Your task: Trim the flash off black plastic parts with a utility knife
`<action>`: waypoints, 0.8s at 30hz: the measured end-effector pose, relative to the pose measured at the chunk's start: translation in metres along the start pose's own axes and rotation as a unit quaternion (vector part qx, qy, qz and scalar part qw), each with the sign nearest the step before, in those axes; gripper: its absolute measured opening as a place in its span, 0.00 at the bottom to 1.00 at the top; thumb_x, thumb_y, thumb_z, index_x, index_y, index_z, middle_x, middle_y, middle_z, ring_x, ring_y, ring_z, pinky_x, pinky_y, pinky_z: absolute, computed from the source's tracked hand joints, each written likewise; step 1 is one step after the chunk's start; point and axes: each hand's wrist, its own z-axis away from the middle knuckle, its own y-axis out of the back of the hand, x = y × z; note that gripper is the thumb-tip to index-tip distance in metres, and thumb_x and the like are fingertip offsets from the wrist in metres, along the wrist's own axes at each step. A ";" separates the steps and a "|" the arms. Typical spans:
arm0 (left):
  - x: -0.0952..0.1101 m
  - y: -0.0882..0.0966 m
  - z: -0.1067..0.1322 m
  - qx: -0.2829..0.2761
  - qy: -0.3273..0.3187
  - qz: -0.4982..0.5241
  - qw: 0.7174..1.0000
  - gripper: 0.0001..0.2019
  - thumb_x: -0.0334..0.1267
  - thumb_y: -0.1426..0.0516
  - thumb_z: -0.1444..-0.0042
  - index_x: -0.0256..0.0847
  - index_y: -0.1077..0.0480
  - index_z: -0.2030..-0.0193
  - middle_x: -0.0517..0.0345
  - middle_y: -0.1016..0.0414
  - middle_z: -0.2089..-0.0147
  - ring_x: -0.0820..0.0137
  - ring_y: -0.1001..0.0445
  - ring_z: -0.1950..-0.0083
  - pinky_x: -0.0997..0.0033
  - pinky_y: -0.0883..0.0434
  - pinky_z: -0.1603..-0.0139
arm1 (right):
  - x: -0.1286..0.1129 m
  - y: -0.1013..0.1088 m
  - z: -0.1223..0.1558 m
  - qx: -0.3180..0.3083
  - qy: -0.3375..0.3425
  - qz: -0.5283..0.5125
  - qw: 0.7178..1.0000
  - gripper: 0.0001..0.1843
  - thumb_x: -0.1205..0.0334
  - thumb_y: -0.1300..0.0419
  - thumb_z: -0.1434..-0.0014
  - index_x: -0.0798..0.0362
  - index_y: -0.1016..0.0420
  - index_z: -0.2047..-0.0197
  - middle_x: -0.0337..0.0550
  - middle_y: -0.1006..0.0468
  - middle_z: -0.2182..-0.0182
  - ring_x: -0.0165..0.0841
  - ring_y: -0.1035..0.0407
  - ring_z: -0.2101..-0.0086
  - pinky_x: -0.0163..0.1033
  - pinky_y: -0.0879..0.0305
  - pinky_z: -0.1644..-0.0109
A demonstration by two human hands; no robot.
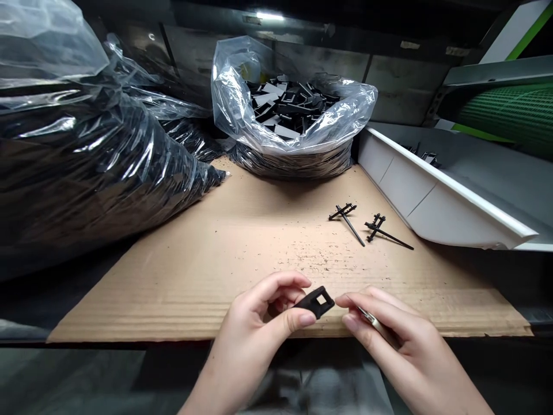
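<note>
Between the thumb and fingers of my left hand point(263, 323) is a small black plastic part point(314, 301) with a square hole near its far end. My right hand point(393, 328) is closed around a slim metal hand tool point(377, 326), mostly hidden in the palm, so its exact kind is unclear. The right fingertips are close beside the holed end of the part. Both hands are above the front edge of a cardboard sheet point(181, 276). Farther back on the cardboard are two black branched plastic sprues point(345, 216), each with a long stem.
A clear plastic bag point(242, 124) full of black parts stands open at the back. Large filled bags point(95, 167) bulge over the left side. Along the right runs a white chute point(458, 207) with some black pieces in it. Dark crumbs dot the cardboard.
</note>
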 end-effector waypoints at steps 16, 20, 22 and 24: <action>0.008 -0.020 -0.006 -0.093 0.049 0.099 0.990 0.06 0.34 0.38 0.53 0.40 0.24 0.66 0.59 0.23 0.68 0.71 0.27 0.64 0.77 0.32 0.62 | -0.014 -0.020 0.010 0.143 0.231 0.099 0.957 0.11 0.73 0.43 0.46 0.56 0.30 0.58 0.45 0.24 0.68 0.33 0.29 0.68 0.33 0.30 0.64; 0.004 -0.030 -0.007 -0.047 0.030 0.087 0.995 0.06 0.33 0.40 0.51 0.38 0.24 0.66 0.59 0.25 0.76 0.76 0.31 0.75 0.81 0.36 0.76 | -0.004 -0.004 0.015 0.090 0.134 0.177 0.971 0.20 0.59 0.49 0.40 0.57 0.37 0.46 0.50 0.26 0.58 0.35 0.29 0.60 0.33 0.28 0.63; 0.000 -0.031 -0.006 -0.042 0.000 0.066 0.997 0.08 0.33 0.41 0.50 0.38 0.24 0.62 0.59 0.26 0.77 0.76 0.33 0.77 0.80 0.38 0.79 | 0.000 0.003 0.014 0.122 0.104 0.202 0.966 0.18 0.62 0.54 0.37 0.58 0.37 0.46 0.51 0.27 0.57 0.35 0.30 0.58 0.33 0.29 0.61; -0.002 -0.031 -0.006 -0.038 -0.032 0.054 0.997 0.08 0.33 0.42 0.49 0.40 0.24 0.62 0.59 0.25 0.74 0.76 0.32 0.76 0.79 0.36 0.77 | 0.002 0.004 0.011 0.158 0.117 0.173 0.965 0.13 0.67 0.52 0.38 0.57 0.33 0.52 0.49 0.26 0.63 0.34 0.30 0.61 0.35 0.31 0.61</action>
